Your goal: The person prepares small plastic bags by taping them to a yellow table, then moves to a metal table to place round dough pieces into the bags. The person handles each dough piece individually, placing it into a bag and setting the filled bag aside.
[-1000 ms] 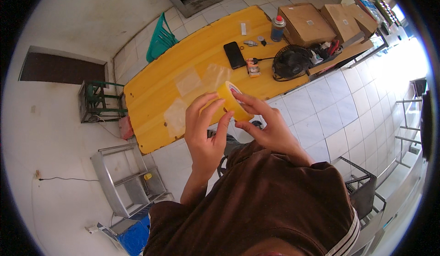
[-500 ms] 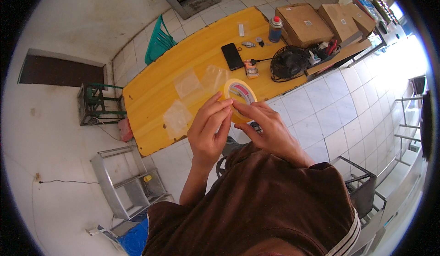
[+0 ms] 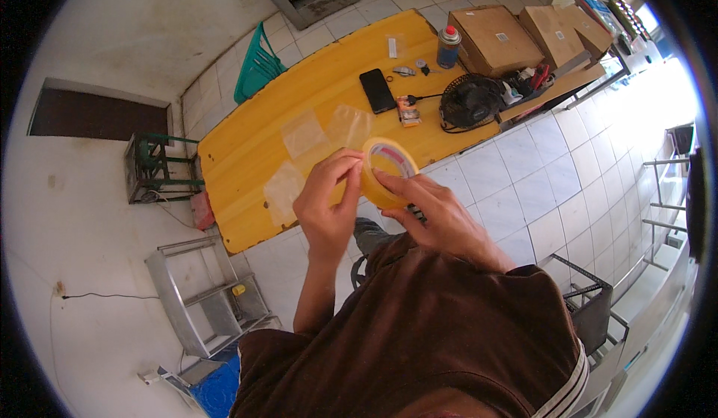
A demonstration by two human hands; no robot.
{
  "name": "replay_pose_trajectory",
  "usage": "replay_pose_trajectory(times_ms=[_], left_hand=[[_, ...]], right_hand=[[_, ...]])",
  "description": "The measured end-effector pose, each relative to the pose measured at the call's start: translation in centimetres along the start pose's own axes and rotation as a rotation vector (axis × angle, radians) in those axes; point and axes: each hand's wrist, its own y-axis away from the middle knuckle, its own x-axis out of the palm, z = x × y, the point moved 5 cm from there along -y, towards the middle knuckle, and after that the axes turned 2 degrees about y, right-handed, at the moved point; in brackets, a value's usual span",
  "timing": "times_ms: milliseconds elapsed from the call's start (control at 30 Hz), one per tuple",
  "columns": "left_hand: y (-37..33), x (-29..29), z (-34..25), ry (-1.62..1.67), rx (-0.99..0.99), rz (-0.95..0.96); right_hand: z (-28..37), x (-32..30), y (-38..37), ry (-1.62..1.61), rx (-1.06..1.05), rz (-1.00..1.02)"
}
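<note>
A roll of yellowish tape (image 3: 380,194) is held up above the near edge of the yellow table (image 3: 247,149). My right hand (image 3: 430,209) grips its lower right side, fingers reaching into the core and thumb beneath. At the roll's left edge, my left hand (image 3: 329,194) pinches with thumb and fingertips together; whether a tape end lies between them is too small to make out. Beyond the hands lie clear plastic bags (image 3: 305,135) on the tabletop, one of them (image 3: 283,194) near my left wrist.
A black phone (image 3: 378,91), a small fan (image 3: 471,102), a spray can (image 3: 448,47) and cardboard boxes (image 3: 497,40) occupy the table's far right. A green chair (image 3: 258,66) stands at its far side. Left are a metal rack (image 3: 198,291) and a green-framed stool (image 3: 146,167).
My left hand has shifted left, from in front of the roll to its left edge, and its fingers have drawn together. The right fingers have moved deeper into the core.
</note>
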Motion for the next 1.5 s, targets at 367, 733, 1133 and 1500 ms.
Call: replay_pose_trajectory(times_ms=[367,733,1133,1500], left_hand=[[0.8,-1.3,-1.5,0.095,-0.125,0.086],[1.0,-1.1,-2.0,-0.015,-0.026,0.067],[0.3,-0.1,-2.4,-0.135,0.006,0.18],[0.7,-0.5,-1.4,0.089,-0.049,0.031]], right_hand=[[0.4,0.6,-0.6,-0.079,0.091,0.015],[0.4,0.9,-0.3,-0.026,0.013,-0.029],[0.2,0.8,0.0,0.061,-0.056,-0.028],[0.2,1.7,0.4,-0.063,0.112,-0.062]])
